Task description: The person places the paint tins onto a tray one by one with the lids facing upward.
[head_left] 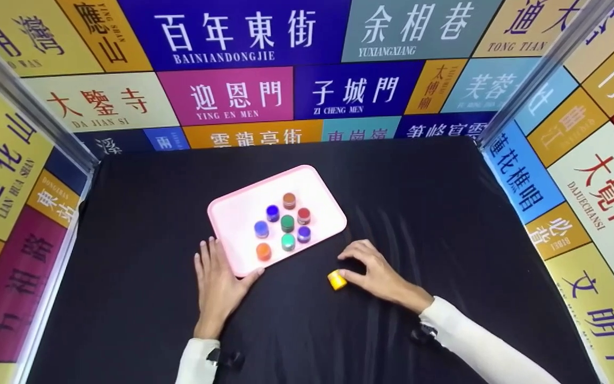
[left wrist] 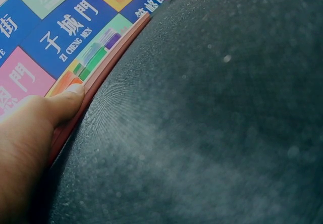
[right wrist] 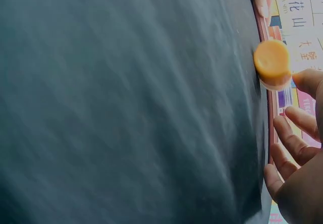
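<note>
In the head view a pink-rimmed white tray [head_left: 237,213] lies slanted on the black cloth, carrying several small jars of coloured paint, among them an orange jar [head_left: 263,252] and a dark green jar [head_left: 287,223]. My left hand [head_left: 218,293] rests around the tray's near left corner, fingers straight along its left side, thumb at the near rim [left wrist: 96,89]. Right of the tray, a yellow paint jar [head_left: 337,280] sits by itself. My right hand [head_left: 373,269] touches it with the thumb tip; the other fingers stay apart from the yellow jar [right wrist: 272,62] in the right wrist view.
Black cloth [head_left: 142,224] covers the table, slightly wrinkled to the right. Upright panels with coloured street-name signs [head_left: 221,96] enclose the back and both sides. Metal posts [head_left: 541,69] stand at the back corners.
</note>
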Action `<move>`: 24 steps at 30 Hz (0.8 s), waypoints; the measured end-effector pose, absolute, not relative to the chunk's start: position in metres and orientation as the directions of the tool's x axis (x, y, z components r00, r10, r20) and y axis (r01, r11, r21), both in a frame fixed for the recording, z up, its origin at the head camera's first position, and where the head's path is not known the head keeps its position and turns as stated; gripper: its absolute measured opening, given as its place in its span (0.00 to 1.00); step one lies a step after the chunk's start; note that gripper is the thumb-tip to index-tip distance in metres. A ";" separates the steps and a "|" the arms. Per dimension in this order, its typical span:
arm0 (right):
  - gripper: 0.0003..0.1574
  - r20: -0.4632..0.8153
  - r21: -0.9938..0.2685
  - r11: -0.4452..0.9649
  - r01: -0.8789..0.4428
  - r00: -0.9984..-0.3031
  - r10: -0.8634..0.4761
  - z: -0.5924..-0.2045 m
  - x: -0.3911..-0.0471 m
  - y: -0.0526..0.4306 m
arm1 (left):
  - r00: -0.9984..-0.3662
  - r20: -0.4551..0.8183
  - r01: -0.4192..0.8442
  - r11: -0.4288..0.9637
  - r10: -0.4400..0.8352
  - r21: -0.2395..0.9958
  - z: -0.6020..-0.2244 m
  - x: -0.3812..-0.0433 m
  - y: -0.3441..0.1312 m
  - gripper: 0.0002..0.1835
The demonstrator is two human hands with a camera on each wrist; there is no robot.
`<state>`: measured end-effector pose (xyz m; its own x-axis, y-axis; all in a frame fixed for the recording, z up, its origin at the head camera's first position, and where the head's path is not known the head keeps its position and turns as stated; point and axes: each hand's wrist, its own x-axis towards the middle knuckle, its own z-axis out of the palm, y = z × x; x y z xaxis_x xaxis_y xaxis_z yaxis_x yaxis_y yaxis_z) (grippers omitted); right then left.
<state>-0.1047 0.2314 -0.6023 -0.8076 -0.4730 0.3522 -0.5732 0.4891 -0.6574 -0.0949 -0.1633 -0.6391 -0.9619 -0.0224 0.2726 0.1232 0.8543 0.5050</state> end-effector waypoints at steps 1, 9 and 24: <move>0.18 0.354 -0.659 0.485 -0.575 -0.806 -0.474 -0.603 -0.103 0.231 | -0.961 0.276 0.125 0.855 -0.022 0.504 -0.639 -0.095 -0.163 0.71; 0.17 0.342 -0.671 0.471 -0.572 -0.803 -0.488 -0.601 -0.098 0.227 | -0.960 0.279 0.129 0.852 -0.020 0.507 -0.639 -0.095 -0.162 0.71; 0.18 0.359 -0.632 0.462 -0.623 -0.763 -0.538 -0.603 -0.095 0.222 | -0.964 0.265 0.121 0.853 -0.021 0.508 -0.640 -0.095 -0.163 0.72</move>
<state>-0.0953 0.2224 -0.6031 -0.7630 -0.5378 0.3586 -0.6225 0.4618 -0.6318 -0.0948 -0.1626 -0.6395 -0.9640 -0.0214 0.2652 0.1209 0.8526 0.5083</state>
